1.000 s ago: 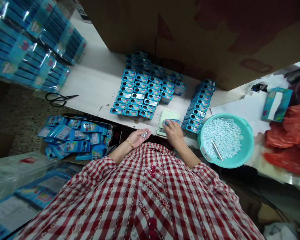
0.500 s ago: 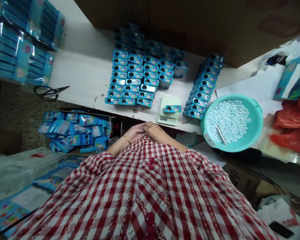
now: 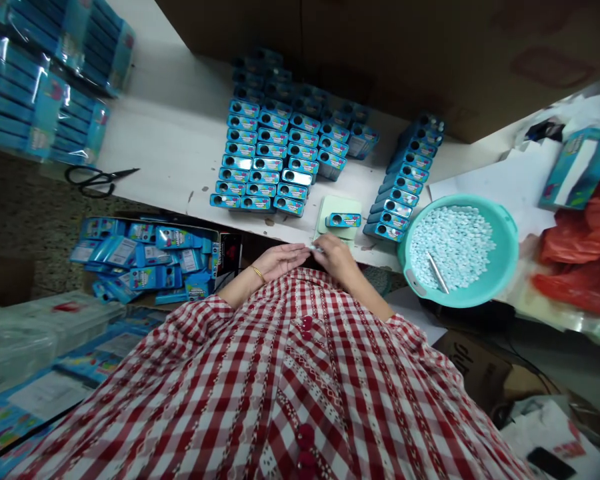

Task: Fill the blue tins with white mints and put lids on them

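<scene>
Left hand [image 3: 281, 261] open, palm up, right hand [image 3: 338, 259] narrowed at its fingertips, can't tell if gripping the pale pellets [image 3: 312, 248]; work low over the palm to avoid spills, box [image 3: 344, 220] on scale [image 3: 331, 205] at right hand's 12 o'clock.

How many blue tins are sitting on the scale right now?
1. The blue tin sits on the pale scale, just beyond the right hand. That hand covers part of the near edge, but no second tin shows.
</scene>
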The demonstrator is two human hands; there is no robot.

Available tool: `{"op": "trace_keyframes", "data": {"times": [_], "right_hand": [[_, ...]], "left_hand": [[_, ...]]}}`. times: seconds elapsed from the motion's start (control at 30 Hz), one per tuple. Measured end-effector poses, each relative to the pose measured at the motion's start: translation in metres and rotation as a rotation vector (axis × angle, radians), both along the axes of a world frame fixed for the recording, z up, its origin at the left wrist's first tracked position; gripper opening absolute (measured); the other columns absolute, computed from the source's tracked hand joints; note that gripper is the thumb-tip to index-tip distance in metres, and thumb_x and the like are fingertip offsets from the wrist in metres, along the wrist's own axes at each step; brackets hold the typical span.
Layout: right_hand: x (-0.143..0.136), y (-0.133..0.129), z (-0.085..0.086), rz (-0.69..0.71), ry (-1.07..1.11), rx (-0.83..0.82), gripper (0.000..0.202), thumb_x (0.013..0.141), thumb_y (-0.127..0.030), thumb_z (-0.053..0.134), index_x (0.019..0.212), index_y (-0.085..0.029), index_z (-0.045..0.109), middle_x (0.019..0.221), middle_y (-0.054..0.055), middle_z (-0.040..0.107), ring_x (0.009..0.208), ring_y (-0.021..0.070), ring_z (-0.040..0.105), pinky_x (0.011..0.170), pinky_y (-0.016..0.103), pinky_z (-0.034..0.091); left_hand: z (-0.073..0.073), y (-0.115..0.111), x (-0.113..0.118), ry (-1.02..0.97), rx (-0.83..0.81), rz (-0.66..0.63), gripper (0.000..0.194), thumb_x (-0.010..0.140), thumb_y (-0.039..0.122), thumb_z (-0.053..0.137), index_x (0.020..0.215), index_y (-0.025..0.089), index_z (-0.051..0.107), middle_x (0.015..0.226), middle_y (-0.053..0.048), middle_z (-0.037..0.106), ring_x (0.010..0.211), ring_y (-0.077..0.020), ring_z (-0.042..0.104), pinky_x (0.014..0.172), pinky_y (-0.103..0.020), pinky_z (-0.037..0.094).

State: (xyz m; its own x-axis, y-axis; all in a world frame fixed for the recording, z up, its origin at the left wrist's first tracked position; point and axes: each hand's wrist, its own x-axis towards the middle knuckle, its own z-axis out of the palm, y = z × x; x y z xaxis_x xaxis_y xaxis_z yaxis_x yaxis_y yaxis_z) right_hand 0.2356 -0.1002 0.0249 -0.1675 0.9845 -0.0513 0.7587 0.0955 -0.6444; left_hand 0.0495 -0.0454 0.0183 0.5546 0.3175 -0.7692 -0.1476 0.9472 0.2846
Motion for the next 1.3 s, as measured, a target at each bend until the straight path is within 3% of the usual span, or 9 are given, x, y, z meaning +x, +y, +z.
{"op": "trace_keyframes", "data": {"times": [0.13, 0.23, 0.33, 0.43, 0.57, 0.73, 0.9, 1.03, 1.3], "right_hand": [[0.042, 0.016, -0.002, -0.225, -0.148, 0.073, 0.013, 0.085, -0.02, 0.051, 0.089, -0.017, 0.063, 0.09, 0.009, 0.061, 0.085, 0.0202, 0.056, 0.079, 0.031, 0.046], [0.051, 0.028, -0.006, -0.259, -0.257, 0.035, 0.016, 0.085, -0.019, 0.051, 0.091, -0.016, 0.065, 0.091, 0.01, 0.062, 0.084, 0.0212, 0.057, 0.077, 0.032, 0.047], [0.049, 0.03, -0.012, -0.249, -0.233, 0.061, 0.021, 0.087, -0.02, 0.05, 0.102, -0.016, 0.065, 0.097, 0.01, 0.063, 0.09, 0.0208, 0.059, 0.08, 0.032, 0.048], [0.047, 0.023, -0.019, -0.303, -0.157, 0.171, 0.025, 0.09, -0.025, 0.048, 0.108, -0.017, 0.063, 0.107, 0.012, 0.063, 0.099, 0.0202, 0.058, 0.087, 0.032, 0.048], [0.045, 0.012, -0.024, -0.385, -0.109, 0.287, 0.026, 0.092, -0.023, 0.041, 0.103, -0.02, 0.065, 0.107, 0.01, 0.064, 0.102, 0.0186, 0.058, 0.091, 0.034, 0.048], [0.044, -0.002, -0.008, -0.485, -0.021, 0.419, 0.024, 0.091, -0.022, 0.043, 0.097, -0.022, 0.066, 0.101, 0.008, 0.066, 0.097, 0.0177, 0.061, 0.089, 0.036, 0.05], [0.056, -0.017, 0.007, -0.702, 0.023, 0.52, 0.02, 0.089, -0.024, 0.046, 0.091, -0.02, 0.066, 0.09, 0.006, 0.067, 0.089, 0.0171, 0.062, 0.083, 0.037, 0.051], [0.059, -0.024, 0.007, -0.808, 0.055, 0.508, 0.02, 0.089, -0.027, 0.047, 0.09, -0.019, 0.065, 0.087, 0.005, 0.065, 0.087, 0.0173, 0.061, 0.083, 0.037, 0.05], [0.062, -0.032, -0.002, -0.859, 0.045, 0.431, 0.022, 0.088, -0.027, 0.045, 0.089, -0.019, 0.066, 0.088, 0.006, 0.067, 0.087, 0.0177, 0.063, 0.083, 0.038, 0.051]], "left_hand": [[0.004, 0.007, 0.012, 0.027, 0.018, 0.048, 0.023, 0.075, -0.004, 0.054, 0.089, 0.005, 0.069, 0.097, -0.016, 0.07, 0.095, -0.019, 0.067, 0.098, -0.031, 0.045], [0.004, 0.008, 0.016, 0.035, 0.028, 0.071, 0.023, 0.075, -0.004, 0.053, 0.088, 0.004, 0.069, 0.095, -0.017, 0.071, 0.094, -0.0192, 0.067, 0.098, -0.032, 0.046], [0.003, 0.007, 0.015, 0.025, 0.028, 0.078, 0.024, 0.075, -0.003, 0.053, 0.091, 0.005, 0.069, 0.097, -0.017, 0.07, 0.097, -0.0201, 0.066, 0.1, -0.034, 0.045], [0.002, 0.006, 0.014, 0.02, 0.022, 0.081, 0.028, 0.075, -0.003, 0.053, 0.096, 0.006, 0.068, 0.097, -0.016, 0.07, 0.1, -0.0204, 0.065, 0.101, -0.034, 0.044], [0.003, 0.005, 0.016, 0.024, 0.008, 0.084, 0.031, 0.075, -0.003, 0.051, 0.101, 0.005, 0.067, 0.096, -0.016, 0.071, 0.1, -0.0206, 0.065, 0.101, -0.035, 0.043], [0.006, 0.007, 0.016, 0.039, -0.018, 0.117, 0.026, 0.076, -0.001, 0.05, 0.096, 0.003, 0.066, 0.095, -0.018, 0.07, 0.098, -0.0212, 0.066, 0.099, -0.035, 0.045], [0.008, 0.008, 0.013, 0.071, -0.06, 0.151, 0.027, 0.079, 0.004, 0.047, 0.1, 0.004, 0.065, 0.095, -0.017, 0.07, 0.097, -0.0202, 0.066, 0.095, -0.033, 0.048], [0.007, 0.01, 0.014, 0.09, -0.048, 0.147, 0.033, 0.077, 0.002, 0.047, 0.106, 0.004, 0.062, 0.099, -0.017, 0.069, 0.1, -0.0202, 0.065, 0.096, -0.033, 0.047], [0.011, 0.012, 0.02, 0.202, 0.126, 0.121, 0.03, 0.068, -0.007, 0.053, 0.091, 0.008, 0.065, 0.09, -0.012, 0.069, 0.093, -0.0163, 0.066, 0.096, -0.032, 0.047]]}}
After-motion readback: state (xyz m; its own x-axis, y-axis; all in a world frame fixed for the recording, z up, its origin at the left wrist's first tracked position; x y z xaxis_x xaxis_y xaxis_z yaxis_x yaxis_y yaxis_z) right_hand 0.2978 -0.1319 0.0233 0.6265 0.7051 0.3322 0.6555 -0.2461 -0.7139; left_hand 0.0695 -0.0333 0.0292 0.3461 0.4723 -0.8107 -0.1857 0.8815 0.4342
